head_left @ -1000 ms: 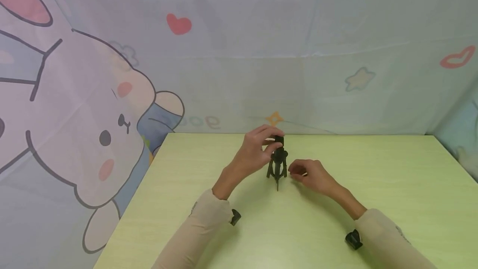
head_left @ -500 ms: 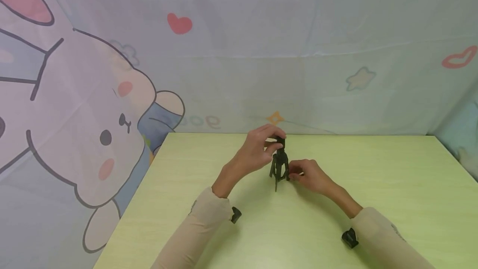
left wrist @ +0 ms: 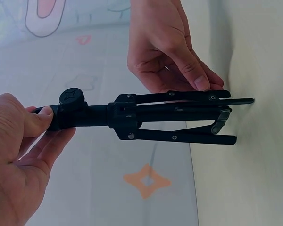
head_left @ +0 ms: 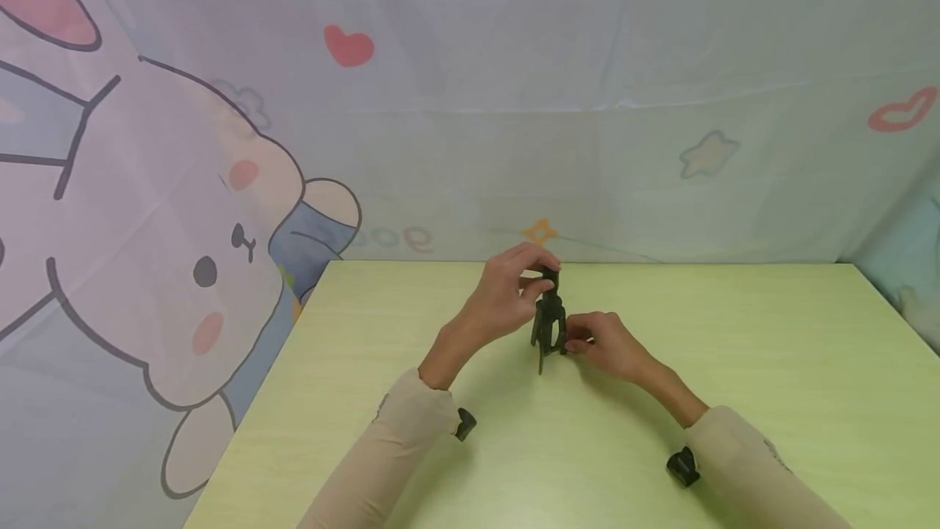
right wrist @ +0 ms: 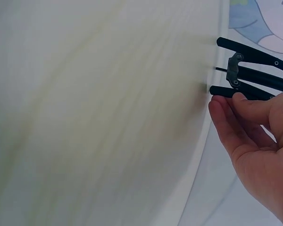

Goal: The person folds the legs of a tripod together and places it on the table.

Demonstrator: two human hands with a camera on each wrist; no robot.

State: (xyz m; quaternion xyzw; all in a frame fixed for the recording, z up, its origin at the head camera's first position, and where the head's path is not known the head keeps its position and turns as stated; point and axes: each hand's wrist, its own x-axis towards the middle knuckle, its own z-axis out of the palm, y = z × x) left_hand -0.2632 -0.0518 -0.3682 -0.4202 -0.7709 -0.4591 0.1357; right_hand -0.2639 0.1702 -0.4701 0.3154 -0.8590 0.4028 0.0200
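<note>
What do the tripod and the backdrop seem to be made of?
Tripod: satin black, plastic or painted metal by its smooth, dull highlights; rivets look like bare metal. Backdrop: probably thin printed fabric, mostly matte, given its soft creases.

At the upper grip, the left hand point(left wrist: 20, 165) is covering part of the top of the tripod point(left wrist: 124, 121); the left wrist view's left edge is cutting off that hand. At the lower grip, the right hand point(right wrist: 268, 172) is hiding part of a leg point(right wrist: 221, 91). The right wrist view's right edge is cutting off the tripod above this grip, together with the rear of the hand. On the near side of both grips, the sleeves point(head_left: 385, 455) are running out past the head view's bottom edge, and their marks point(head_left: 381, 407) are appearing too small to read. Beyond the grips, the lettering point(head_left: 418, 240) is appearing blurred.
</note>
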